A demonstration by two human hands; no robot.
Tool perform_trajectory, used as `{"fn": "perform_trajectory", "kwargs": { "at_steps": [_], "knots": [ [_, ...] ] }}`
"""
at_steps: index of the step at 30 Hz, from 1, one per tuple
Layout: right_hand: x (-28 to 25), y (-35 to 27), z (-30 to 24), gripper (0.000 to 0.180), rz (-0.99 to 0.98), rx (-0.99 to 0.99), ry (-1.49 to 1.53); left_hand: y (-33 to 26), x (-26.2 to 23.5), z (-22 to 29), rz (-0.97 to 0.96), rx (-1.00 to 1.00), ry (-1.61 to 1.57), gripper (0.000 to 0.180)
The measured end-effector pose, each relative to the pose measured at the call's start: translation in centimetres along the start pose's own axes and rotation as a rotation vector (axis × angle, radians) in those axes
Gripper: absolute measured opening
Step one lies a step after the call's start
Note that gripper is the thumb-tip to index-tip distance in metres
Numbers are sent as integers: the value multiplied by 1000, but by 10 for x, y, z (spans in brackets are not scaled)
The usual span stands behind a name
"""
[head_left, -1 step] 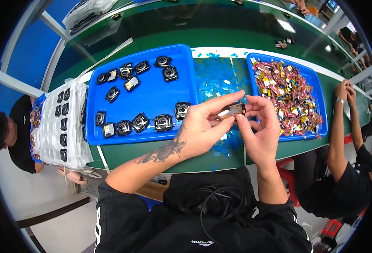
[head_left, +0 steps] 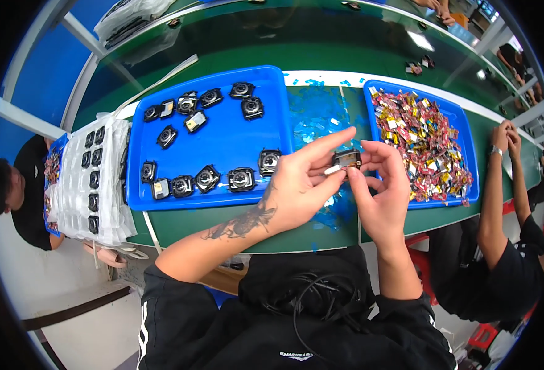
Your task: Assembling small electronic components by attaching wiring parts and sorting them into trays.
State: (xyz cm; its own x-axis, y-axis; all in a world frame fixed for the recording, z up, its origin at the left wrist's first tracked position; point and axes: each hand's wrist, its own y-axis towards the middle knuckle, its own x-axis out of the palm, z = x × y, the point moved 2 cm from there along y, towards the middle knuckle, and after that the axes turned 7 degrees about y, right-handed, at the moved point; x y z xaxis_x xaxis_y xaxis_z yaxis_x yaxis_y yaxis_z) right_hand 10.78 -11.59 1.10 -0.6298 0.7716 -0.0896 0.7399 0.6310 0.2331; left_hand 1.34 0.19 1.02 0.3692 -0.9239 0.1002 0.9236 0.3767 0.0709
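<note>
Together both hands (head_left: 346, 185) pinch a small module (head_left: 346, 159).

Small black module (head_left: 347, 158) between both hands

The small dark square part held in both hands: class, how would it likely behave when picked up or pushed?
The small part probably weighs little: fingertips alone hold it up. It looks stiff, keeping its boxy shape in the pinch. Flat-sided, it would likely slide, not roll, like those lying in the blue tray.
</note>
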Motion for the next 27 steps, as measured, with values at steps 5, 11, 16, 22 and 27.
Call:
{"fn": "perform_trajectory", "kwargs": {
  "at_steps": [5,11,16,22,27],
  "knots": [
    [-3,21,-11,45,-169,43,30,3,-4,6,54,-29,-37,65],
    [-3,168,7,50,-352,156,-181,25,-87,37,316,177,1365,36],
    [6,268,85,50,-109,330,-237,14,-119,0,159,34,1633,37],
    [6,277,101,62,-47,216,-735,18,-112,8,153,-47,1566,35],
    [-43,285,92,59,219,-90,-638,26,-107,15,178,-72,1612,49]
  ]
}}
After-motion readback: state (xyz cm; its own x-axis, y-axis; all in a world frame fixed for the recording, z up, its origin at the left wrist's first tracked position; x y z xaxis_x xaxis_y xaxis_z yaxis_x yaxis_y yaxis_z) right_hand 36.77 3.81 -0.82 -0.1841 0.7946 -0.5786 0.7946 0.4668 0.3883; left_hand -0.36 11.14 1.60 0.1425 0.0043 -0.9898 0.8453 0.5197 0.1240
